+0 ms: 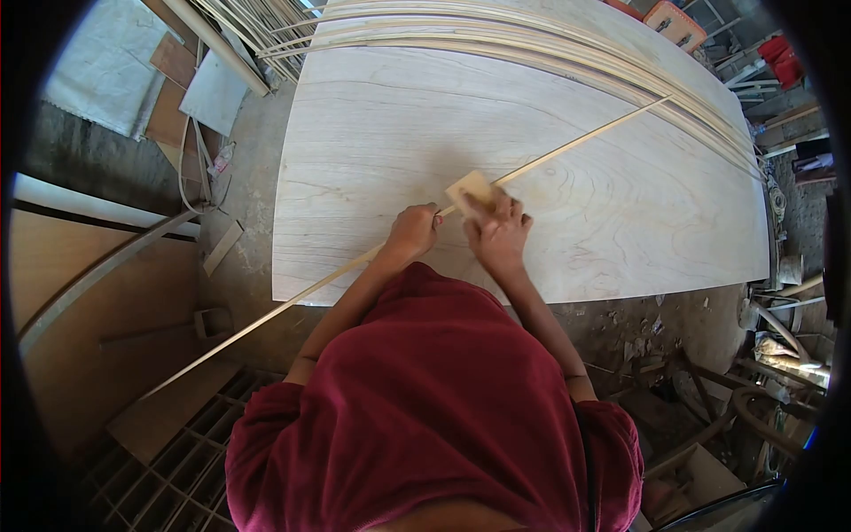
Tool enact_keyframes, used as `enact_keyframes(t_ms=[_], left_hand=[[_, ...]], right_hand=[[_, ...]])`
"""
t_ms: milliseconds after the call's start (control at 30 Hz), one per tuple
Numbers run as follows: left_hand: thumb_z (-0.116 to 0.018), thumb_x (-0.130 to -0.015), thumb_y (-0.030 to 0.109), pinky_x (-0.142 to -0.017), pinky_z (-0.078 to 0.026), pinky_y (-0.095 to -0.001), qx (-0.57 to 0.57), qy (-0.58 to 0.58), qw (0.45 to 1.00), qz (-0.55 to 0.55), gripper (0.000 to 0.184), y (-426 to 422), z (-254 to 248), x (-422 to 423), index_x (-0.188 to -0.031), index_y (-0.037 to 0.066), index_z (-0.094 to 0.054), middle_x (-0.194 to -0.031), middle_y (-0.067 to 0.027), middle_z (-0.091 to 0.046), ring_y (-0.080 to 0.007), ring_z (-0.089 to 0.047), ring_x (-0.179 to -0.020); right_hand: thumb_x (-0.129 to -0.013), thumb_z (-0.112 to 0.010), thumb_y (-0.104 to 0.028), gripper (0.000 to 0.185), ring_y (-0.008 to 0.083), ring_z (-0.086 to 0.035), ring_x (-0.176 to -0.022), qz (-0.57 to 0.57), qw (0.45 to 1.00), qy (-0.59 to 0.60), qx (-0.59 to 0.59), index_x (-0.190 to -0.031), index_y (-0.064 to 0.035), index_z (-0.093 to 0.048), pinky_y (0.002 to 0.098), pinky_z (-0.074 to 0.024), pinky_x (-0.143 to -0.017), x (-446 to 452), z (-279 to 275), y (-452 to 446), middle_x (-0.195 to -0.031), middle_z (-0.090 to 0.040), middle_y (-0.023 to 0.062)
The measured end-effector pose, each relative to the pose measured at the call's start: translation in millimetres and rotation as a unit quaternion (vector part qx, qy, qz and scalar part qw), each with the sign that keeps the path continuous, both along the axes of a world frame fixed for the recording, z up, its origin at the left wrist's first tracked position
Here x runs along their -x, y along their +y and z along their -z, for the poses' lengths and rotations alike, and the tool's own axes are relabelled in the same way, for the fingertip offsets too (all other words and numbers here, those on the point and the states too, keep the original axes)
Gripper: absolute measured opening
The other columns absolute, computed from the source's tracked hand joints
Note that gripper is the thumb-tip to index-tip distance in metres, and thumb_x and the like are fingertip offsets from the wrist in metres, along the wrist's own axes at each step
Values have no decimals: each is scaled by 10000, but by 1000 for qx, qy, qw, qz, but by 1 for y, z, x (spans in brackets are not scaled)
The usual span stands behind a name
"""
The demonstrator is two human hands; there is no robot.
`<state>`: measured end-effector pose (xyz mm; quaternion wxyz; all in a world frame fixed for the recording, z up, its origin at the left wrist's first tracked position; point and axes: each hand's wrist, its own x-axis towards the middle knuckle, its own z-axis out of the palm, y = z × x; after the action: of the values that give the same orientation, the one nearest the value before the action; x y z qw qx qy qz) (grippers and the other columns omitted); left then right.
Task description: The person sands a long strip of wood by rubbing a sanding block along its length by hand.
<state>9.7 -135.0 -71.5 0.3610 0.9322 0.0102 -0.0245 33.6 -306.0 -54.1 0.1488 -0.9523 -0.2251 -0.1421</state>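
A long thin wooden strip (581, 139) runs slantwise across the pale wooden board, from the upper right to the lower left past the board's edge. My left hand (414, 232) is closed round the strip near its middle. Just right of it, my right hand (502, 232) presses a small tan piece of sandpaper (470, 189) against the strip. Some of the right fingers are smeared by motion. The sandpaper covers a short length of the strip, so the contact beneath is hidden.
Several more thin strips (496, 44) lie along the far side of the board (372, 133). A bundle of sticks (257, 31) leans at the upper left. Wooden panels (97, 310) stand at left, a slatted frame (168, 461) below them, and scraps (709, 408) at lower right.
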Motion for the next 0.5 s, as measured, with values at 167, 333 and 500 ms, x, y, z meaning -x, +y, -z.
enact_keyframes(t_ms=[167,333,500], left_hand=[[-497,-824,26,-667,-477,-436,40,-4,999,-18,133,-5,6,1,-910,-22,-586,-772,-210,-627,-374,-618,-750],[-495,-832,25,-672,-483,-430,20,11,1000,-16,151,-4,-4,-2,-950,-22,-576,-782,-210,-635,-364,-628,-755],[-499,-836,33,-663,-478,-435,-3,24,1000,-18,152,1,1,2,-958,-16,-575,-780,-221,-630,-375,-620,-754]], right_hand=[[-760,-635,-294,417,331,-449,-1008,142,990,1,1,-1175,-321,-594,486,-370,-761,-52,4,-28,-1196,-460,134],[-770,-627,-304,451,328,-434,-1016,71,997,8,-17,-1216,-328,-561,489,-371,-767,-23,19,-10,-1198,-444,134],[-774,-627,-331,434,330,-455,-1030,1,999,35,-41,-1205,-338,-577,511,-369,-787,4,19,6,-1193,-474,137]])
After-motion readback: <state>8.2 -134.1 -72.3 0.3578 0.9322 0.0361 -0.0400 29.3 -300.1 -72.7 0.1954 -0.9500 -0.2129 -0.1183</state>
